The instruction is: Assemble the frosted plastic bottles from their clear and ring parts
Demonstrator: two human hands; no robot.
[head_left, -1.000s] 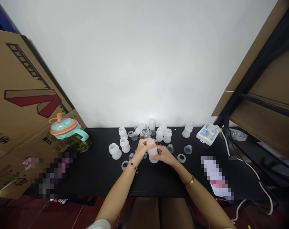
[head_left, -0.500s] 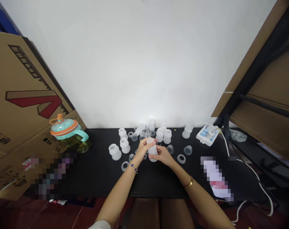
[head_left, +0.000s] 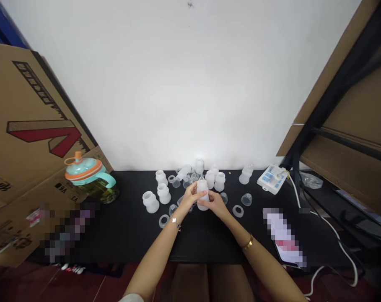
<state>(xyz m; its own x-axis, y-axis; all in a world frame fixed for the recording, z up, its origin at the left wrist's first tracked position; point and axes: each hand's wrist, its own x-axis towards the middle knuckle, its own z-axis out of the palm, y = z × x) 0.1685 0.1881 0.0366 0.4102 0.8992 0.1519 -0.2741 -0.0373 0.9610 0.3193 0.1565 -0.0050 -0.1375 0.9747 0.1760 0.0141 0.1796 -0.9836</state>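
Observation:
Both hands are wrapped round one milky-white baby bottle (head_left: pixel 202 185), which stands nearly upright with a clear teat at its top. My left hand (head_left: pixel 189 197) grips its left side, thumb across the front. Lower down, my right hand (head_left: pixel 217 205) clasps the right side, fingers closed on it. Close to my left wrist lie a clear ring collar (head_left: pixel 164 221) and a clear dome cap (head_left: pixel 172 209). Three open-necked white bottles (head_left: pixel 151 203) stand to the left. To the right of my right hand are another ring collar (head_left: pixel 238 211) and a dome cap (head_left: pixel 246 199).
More white bottles (head_left: pixel 219 181) and clear caps (head_left: pixel 176 182) cluster near the wall. One teat-topped bottle (head_left: pixel 246 174) stands right of them. A teal-lidded jug (head_left: pixel 91 178) is at left; a white power strip (head_left: pixel 273 179), its cable and a blurred phone (head_left: pixel 284 237) are at right.
The view has shifted slightly. Both hands keep hold of the bottle, which now leans less and shows its teat more clearly above the fingers.

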